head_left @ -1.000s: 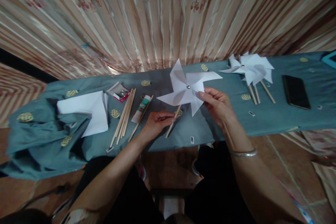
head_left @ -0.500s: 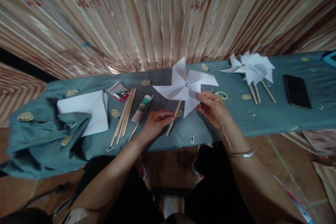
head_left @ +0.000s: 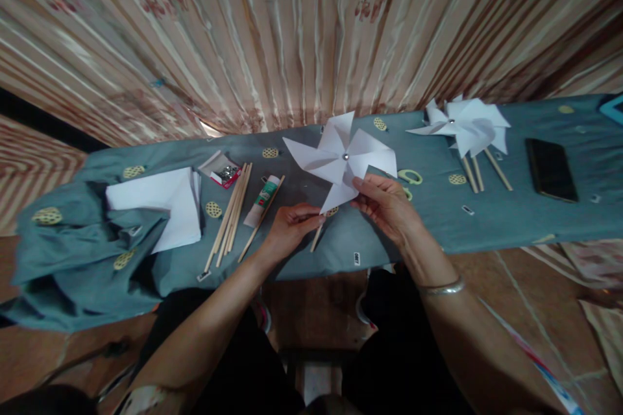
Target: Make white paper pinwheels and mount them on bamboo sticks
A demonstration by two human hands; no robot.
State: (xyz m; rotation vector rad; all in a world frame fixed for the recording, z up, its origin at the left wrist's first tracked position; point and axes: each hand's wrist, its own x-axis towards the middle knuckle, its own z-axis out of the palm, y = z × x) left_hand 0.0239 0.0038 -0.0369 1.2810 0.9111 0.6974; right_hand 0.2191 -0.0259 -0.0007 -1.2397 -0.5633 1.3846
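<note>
A white paper pinwheel [head_left: 333, 160] with a silver pin at its centre is held over the middle of the cloth. My left hand [head_left: 292, 230] pinches its wooden stick [head_left: 317, 237] below the blades; the upper part of the stick is hidden behind the paper. My right hand [head_left: 387, 207] has a lower-right blade between thumb and fingers. Green-handled scissors [head_left: 409, 176] lie partly covered just beyond that hand. Left of my left hand are a glue stick [head_left: 263, 202] and a single stick beside it.
Several wooden sticks [head_left: 231, 214], an open box of pins [head_left: 224, 172] and white paper sheets [head_left: 185, 207] lie to the left. On the right rest finished-looking pinwheels [head_left: 479, 126] and a black phone [head_left: 551, 169]. A striped curtain [head_left: 292, 39] hangs behind the cloth-covered table [head_left: 501, 227].
The pinwheel's blades have turned clockwise, and my right hand has moved slightly left with the paper. More of the scissors shows. My left hand stays in place on the stick.
</note>
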